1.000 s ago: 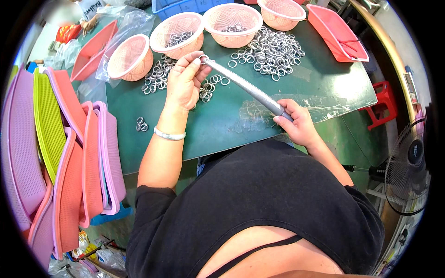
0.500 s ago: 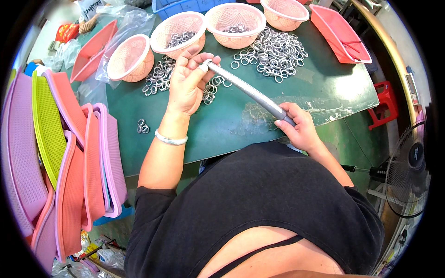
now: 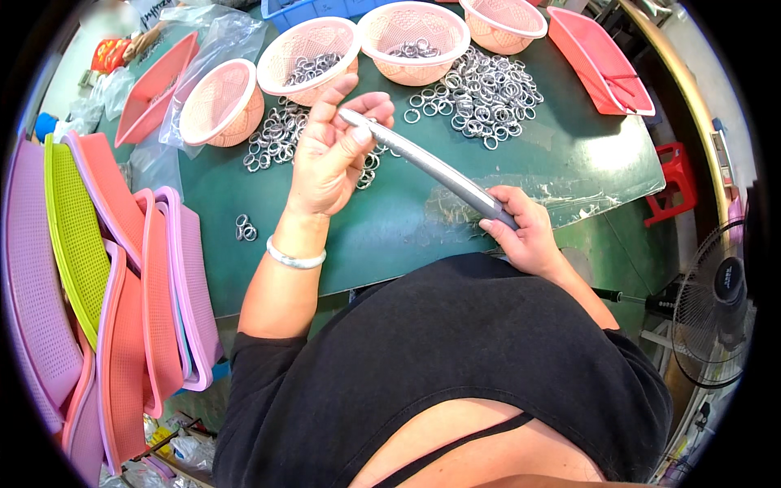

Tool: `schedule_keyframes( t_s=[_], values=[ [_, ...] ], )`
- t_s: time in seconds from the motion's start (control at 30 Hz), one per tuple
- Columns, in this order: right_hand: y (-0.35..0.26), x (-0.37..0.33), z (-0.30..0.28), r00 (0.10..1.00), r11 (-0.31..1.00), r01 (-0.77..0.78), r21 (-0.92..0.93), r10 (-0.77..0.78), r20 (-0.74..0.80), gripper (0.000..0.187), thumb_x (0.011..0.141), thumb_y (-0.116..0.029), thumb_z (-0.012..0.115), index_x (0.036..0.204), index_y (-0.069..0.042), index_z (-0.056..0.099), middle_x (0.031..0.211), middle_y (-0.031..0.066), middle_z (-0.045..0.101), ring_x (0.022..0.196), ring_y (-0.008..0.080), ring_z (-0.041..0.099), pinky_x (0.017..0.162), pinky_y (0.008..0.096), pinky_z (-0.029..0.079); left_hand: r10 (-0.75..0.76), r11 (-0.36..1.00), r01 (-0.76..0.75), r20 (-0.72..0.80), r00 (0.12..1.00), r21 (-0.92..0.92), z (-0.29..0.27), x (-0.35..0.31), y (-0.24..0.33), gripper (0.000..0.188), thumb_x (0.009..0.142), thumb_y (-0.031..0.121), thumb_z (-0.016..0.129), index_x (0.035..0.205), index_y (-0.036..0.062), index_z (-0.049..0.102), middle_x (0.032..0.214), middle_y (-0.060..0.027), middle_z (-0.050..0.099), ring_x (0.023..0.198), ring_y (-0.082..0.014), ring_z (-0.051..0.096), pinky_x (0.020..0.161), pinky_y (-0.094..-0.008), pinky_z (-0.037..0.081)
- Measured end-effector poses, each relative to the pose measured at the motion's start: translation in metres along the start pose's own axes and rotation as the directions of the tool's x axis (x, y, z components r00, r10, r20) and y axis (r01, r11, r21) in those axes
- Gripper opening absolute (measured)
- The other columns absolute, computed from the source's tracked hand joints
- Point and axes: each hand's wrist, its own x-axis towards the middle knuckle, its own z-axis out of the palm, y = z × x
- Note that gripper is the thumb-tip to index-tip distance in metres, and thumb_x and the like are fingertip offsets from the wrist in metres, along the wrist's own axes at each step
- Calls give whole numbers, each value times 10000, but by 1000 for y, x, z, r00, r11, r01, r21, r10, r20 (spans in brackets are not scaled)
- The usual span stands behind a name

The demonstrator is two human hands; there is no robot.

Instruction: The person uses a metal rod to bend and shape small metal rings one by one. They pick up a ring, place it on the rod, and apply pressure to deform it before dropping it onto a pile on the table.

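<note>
My right hand [image 3: 525, 231] is wrapped around the dark handle end of a long, tapered grey metal ring mandrel [image 3: 435, 169]. The mandrel slants up and left over the table, its narrow tip at my left hand [image 3: 335, 154]. There my left thumb and fingers pinch around the shaft just behind the tip; a small metal ring seems to be between them, mostly hidden. Behind my left hand lies a heap of metal rings [image 3: 277, 140]. A bigger heap of silver rings [image 3: 490, 96] is spread farther right. A few loose rings [image 3: 245, 228] lie left of my forearm.
Pink baskets [image 3: 277, 61] line the far side of the green table [image 3: 374, 236], some holding rings. Red-pink trays [image 3: 598, 61] stand at both far corners. Stacked plastic baskets [image 3: 163, 309] crowd the left. A fan [image 3: 720, 301] and a red stool [image 3: 674, 183] are at right.
The mandrel's tip has pushed up and left past my left thumb; a ring showed at the tip before. My left hand has shifted slightly, and the whole view has moved a little.
</note>
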Motion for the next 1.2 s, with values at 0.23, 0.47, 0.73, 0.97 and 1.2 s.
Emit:
schedule_keyframes(
  t_s=[0.23, 0.47, 0.73, 0.97, 1.2],
  values=[
    [0, 9, 11, 998, 999, 47, -11, -47, -48, 315, 749, -68, 657, 1028, -15, 524, 800, 122, 598, 674, 248, 610, 599, 306, 464, -124, 992, 124, -72, 990, 3, 0, -4, -8, 390, 829, 39, 574, 1197, -11, 454, 1104, -142, 553, 1012, -217, 562, 929, -347, 444],
    [-2, 13, 12, 986, 984, 124, -124, -137, -100, 337, 720, -52, 660, 1026, -15, 522, 792, 144, 597, 666, 297, 607, 579, 330, 466, -158, 984, 161, -44, 986, 81, -5, -8, -9, 265, 832, 71, 574, 1088, 4, 565, 1036, -77, 591, 909, -166, 578, 830, -314, 465],
    [-3, 17, 12, 976, 974, 159, -163, -180, -123, 349, 696, -33, 667, 1013, -18, 522, 774, 139, 595, 661, 299, 605, 570, 335, 465, -159, 985, 157, 27, 987, 74, -3, -9, -6, 279, 818, 63, 590, 1093, 17, 572, 1063, -74, 587, 934, -167, 572, 855, -331, 452],
    [-4, 17, 10, 976, 967, 162, -195, -186, -116, 349, 701, -33, 663, 1019, -17, 519, 777, 141, 592, 668, 299, 605, 576, 335, 466, -135, 988, 133, 33, 990, 75, 0, -11, -4, 278, 827, 51, 576, 1102, 8, 565, 1091, -90, 581, 942, -172, 569, 849, -332, 455],
    [-13, 23, 8, 988, 985, 125, -122, -135, -71, 331, 733, -47, 655, 1032, -10, 517, 799, 145, 594, 681, 282, 608, 596, 323, 466, 72, 987, -95, -174, 982, -131, -10, 11, 11, 209, 838, 57, 578, 1031, -21, 578, 952, -71, 610, 834, -131, 575, 775, -267, 476]
  ],
)
